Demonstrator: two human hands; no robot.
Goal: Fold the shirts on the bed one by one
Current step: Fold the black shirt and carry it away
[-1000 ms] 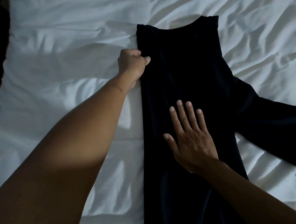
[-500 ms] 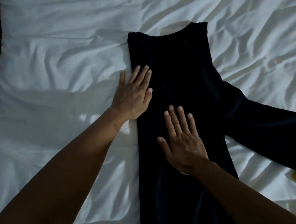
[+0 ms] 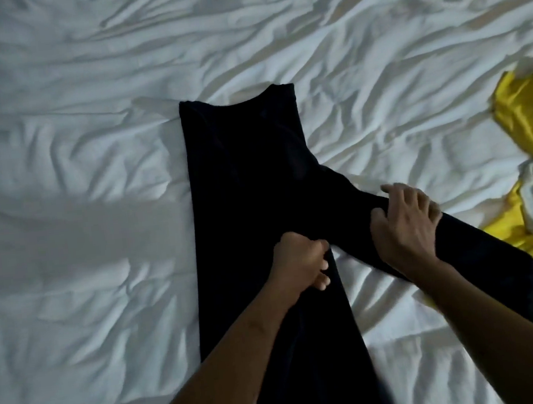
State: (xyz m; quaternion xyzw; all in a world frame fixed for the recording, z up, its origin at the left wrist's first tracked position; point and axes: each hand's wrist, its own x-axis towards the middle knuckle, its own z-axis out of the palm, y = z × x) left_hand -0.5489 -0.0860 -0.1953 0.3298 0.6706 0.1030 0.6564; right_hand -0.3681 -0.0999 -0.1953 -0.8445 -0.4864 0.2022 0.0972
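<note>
Head view: a rumpled white bed sheet (image 3: 94, 185) lies under the long, narrow black shirt (image 3: 246, 171), soft and matte. Glossy yellow cloth (image 3: 523, 112) sits crumpled to its right. On it, the right hand (image 3: 404, 224) grasps the outstretched sleeve (image 3: 491, 251), and the left hand (image 3: 300, 260) clenches the body's right edge.

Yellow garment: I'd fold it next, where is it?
Head view, far right: the yellow garment lies crumpled on the bed, beside the outstretched sleeve of the black shirt.

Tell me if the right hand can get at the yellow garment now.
Probably yes: the yellow garment lies just past the black shirt's sleeve, which the right hand grips; nothing stands in the way.
</note>
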